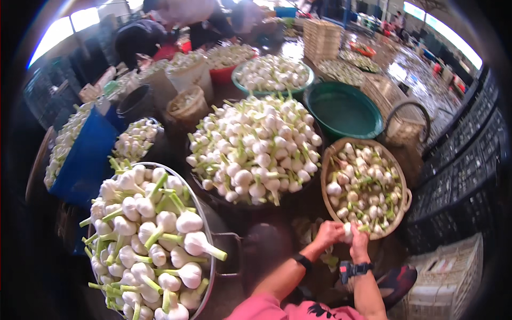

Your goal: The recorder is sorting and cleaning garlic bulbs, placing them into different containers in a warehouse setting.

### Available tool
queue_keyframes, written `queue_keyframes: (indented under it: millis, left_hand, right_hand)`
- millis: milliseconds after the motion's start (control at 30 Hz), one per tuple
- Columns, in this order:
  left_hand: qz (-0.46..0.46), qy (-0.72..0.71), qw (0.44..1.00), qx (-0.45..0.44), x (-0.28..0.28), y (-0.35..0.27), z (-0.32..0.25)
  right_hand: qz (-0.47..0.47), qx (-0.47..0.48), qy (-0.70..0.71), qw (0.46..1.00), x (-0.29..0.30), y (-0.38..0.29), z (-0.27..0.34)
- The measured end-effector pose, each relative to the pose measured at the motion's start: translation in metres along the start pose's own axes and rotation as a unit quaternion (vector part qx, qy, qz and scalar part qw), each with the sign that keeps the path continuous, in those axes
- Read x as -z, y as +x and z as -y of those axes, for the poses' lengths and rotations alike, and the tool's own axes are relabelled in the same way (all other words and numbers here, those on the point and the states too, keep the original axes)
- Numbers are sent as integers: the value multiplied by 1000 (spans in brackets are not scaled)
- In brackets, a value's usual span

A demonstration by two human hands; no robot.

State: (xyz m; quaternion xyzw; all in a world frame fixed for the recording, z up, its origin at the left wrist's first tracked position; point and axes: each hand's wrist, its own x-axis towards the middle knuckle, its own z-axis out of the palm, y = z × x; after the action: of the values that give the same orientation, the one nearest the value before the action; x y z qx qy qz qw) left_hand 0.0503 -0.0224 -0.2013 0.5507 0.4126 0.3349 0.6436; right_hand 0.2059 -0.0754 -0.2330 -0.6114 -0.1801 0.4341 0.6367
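Low in front of me, my left hand [333, 233] and my right hand [359, 242] meet around one white garlic bulb [348, 233] with a short green stem. Fingers of both hands grip it, hiding part of the bulb. Just beyond them stands a round tan basket [405, 188] with a side handle, its rim close to my right hand. Inside lie loose garlic bulbs [373, 211], some small and yellowish, among green stem pieces. To the left, a large metal pot [209, 224] is heaped with trimmed garlic bulbs [147, 232].
A big garlic heap [256, 148] rises at the centre, beside a green basin [344, 108]. Black crates [460, 172] line the right; a white crate [444, 276] sits at lower right. A blue bin [86, 154] holds garlic at left. A bent-over person [184, 12] is at the back.
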Motion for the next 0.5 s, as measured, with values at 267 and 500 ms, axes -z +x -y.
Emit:
queue_keyframes:
  millis: [267, 500]
  left_hand:
    - [-75, 233, 969, -34, 5, -2, 1]
    - [3, 276, 960, 46, 37, -1, 31]
  right_hand:
    - [34, -3, 44, 998, -28, -34, 52]
    - [176, -160, 400, 885, 4, -23, 90]
